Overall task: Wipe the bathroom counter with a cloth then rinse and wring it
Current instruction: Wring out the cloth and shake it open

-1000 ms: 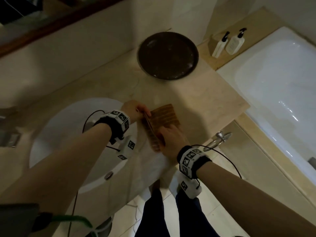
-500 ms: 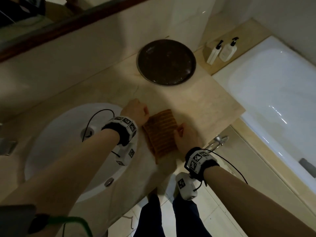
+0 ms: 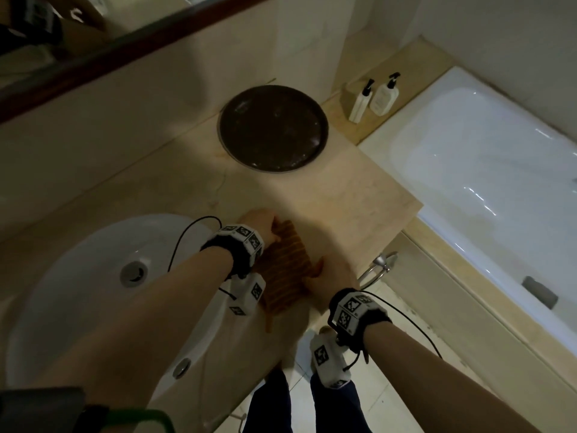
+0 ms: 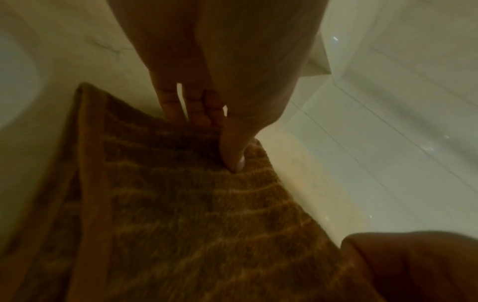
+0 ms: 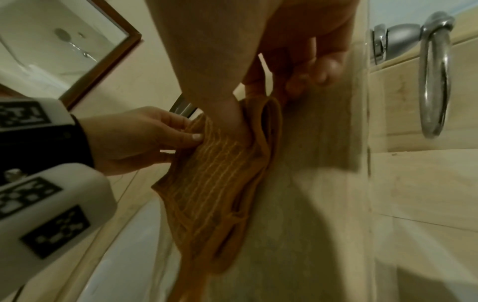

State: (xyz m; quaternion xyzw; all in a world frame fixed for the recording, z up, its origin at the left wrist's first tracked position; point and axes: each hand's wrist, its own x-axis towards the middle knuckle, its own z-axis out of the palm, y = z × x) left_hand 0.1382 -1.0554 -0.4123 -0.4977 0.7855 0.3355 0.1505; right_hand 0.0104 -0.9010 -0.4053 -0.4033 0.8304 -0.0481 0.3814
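Note:
An orange-brown striped cloth (image 3: 285,273) is folded at the front edge of the beige marble counter (image 3: 343,198), its lower end hanging over the edge. My left hand (image 3: 273,229) pinches its far left edge. In the left wrist view the thumb (image 4: 232,155) presses on top of the cloth (image 4: 181,214) and the fingers go under it. My right hand (image 3: 318,271) grips the right side. In the right wrist view the right hand (image 5: 261,96) holds a fold of the cloth (image 5: 217,183), and the left hand (image 5: 186,134) pinches the opposite edge.
A white sink (image 3: 78,292) is set in the counter to the left. A dark round tray (image 3: 273,128) sits at the back. Two pump bottles (image 3: 374,98) stand on a ledge by the white bathtub (image 3: 484,182). A chrome towel ring (image 3: 377,267) hangs under the counter's front edge.
The cloth lay flat on the counter; both hands have drawn it toward the front edge, where it now bunches and droops over. The view has tilted down.

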